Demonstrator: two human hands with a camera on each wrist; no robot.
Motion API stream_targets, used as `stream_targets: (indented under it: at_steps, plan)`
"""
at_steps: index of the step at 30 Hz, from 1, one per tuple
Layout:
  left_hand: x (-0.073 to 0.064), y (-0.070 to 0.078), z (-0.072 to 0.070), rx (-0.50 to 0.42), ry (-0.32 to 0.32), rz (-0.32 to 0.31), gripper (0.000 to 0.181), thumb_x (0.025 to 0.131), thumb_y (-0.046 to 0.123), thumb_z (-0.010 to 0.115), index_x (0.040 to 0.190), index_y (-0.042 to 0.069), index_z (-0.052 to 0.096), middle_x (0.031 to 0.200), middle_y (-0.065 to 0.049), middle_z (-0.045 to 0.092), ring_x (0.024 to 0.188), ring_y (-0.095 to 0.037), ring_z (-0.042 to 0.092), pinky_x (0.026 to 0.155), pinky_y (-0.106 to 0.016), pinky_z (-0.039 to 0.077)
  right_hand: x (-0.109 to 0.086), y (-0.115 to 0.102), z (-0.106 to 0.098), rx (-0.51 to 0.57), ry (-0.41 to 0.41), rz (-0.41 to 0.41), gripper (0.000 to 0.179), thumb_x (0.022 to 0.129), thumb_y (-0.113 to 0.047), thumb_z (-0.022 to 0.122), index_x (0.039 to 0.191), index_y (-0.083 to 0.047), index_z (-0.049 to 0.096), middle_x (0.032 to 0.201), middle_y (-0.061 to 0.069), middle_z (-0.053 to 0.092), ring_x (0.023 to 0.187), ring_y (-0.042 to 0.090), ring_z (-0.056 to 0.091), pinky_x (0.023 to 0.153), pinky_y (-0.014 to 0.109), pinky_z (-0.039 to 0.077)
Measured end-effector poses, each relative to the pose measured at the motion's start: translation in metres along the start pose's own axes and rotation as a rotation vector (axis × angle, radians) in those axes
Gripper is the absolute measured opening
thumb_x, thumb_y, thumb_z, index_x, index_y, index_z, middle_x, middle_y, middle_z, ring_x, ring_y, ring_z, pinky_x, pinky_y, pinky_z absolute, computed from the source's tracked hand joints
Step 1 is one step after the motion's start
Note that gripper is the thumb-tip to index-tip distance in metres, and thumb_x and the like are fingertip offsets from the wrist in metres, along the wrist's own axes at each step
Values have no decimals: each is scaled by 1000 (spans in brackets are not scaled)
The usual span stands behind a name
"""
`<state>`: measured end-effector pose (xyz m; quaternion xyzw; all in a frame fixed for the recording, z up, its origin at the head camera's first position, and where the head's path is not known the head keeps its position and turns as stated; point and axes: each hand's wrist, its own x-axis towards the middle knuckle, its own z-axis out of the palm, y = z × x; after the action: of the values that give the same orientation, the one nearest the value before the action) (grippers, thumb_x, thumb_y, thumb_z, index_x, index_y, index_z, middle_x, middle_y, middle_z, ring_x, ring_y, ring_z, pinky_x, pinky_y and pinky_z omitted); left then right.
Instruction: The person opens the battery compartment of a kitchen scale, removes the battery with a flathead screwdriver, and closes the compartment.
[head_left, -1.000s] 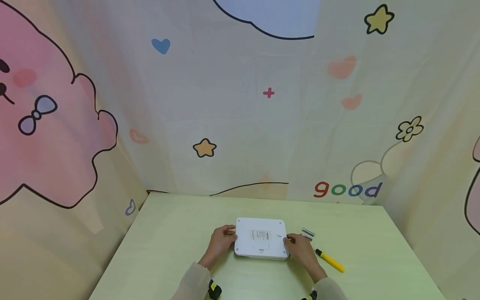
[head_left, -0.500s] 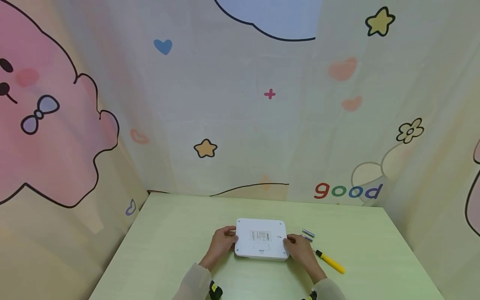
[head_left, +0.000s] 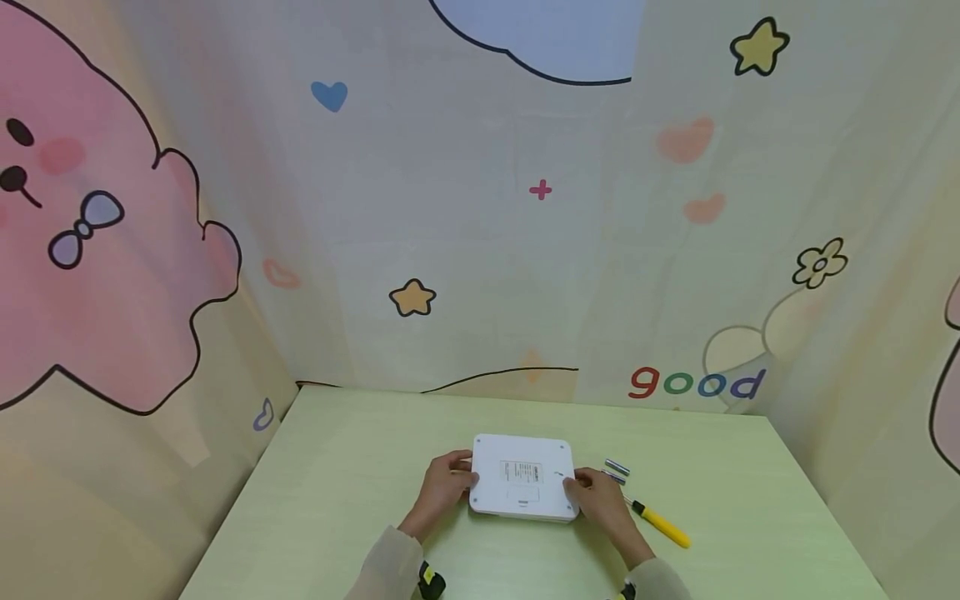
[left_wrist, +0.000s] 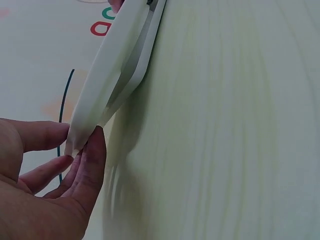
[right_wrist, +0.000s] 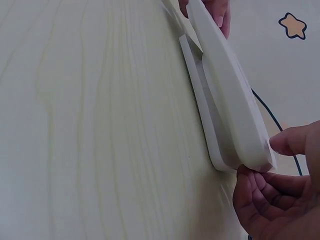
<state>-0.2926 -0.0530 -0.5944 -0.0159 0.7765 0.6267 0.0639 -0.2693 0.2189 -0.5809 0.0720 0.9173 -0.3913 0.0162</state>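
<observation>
A flat white electronic device [head_left: 523, 454] lies with its underside up, showing a printed label, a small battery cover and corner screws. My left hand [head_left: 441, 487] pinches its left edge; in the left wrist view the fingers of my left hand [left_wrist: 60, 185] hold one end of the white body [left_wrist: 102, 70]. On the right edge, my right hand [head_left: 604, 502] has its thumb on the upper face. The right wrist view shows my right hand [right_wrist: 282, 192] gripping a corner of the white body [right_wrist: 227, 90], with a thinner white part below. The device's front face is hidden.
Right of my right hand lies a yellow-handled screwdriver [head_left: 662, 525], its tip partly hidden. Two small silver cylinders, apparently batteries [head_left: 617, 467], lie behind it. A pale wooden table [head_left: 360, 442] carries everything, and a printed curtain [head_left: 480, 225] hangs behind.
The head view has shifted slightly. Both hands keep their hold on the white device, which stays in nearly the same place; the right thumb reaches slightly farther onto its face.
</observation>
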Motion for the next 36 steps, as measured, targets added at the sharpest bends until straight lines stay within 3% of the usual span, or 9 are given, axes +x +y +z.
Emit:
stream_targets:
  at_steps: [16,21,27,36]
  plan:
    - [-5,8,-4,-33,-3,67,46,87,-1,67,132,2,58,114,-17,64,85,-18,66,65,-30,57,-10,-11,-12,50,23,-66,37,91,-20,64,121,2,63,98,9,66,87,19,60,70,26,49]
    - [-7,11,-5,-38,3,93,47,86,-4,66,132,1,58,115,-17,64,87,-17,67,65,-29,57,-12,-13,-15,66,38,-61,36,92,-20,65,121,1,63,100,9,67,88,20,61,73,29,53]
    - [-9,15,-5,-46,2,111,47,86,-5,66,132,2,58,115,-16,63,89,-17,67,67,-30,59,-15,-15,-18,145,23,-32,37,92,-18,65,123,1,61,107,13,65,89,20,63,69,29,59]
    - [-10,21,-6,-52,1,132,46,85,-5,68,129,6,60,115,-15,63,90,-18,68,69,-32,60,-17,-16,-22,161,-7,-20,47,94,-16,64,137,-1,52,112,14,62,89,19,61,70,28,58]
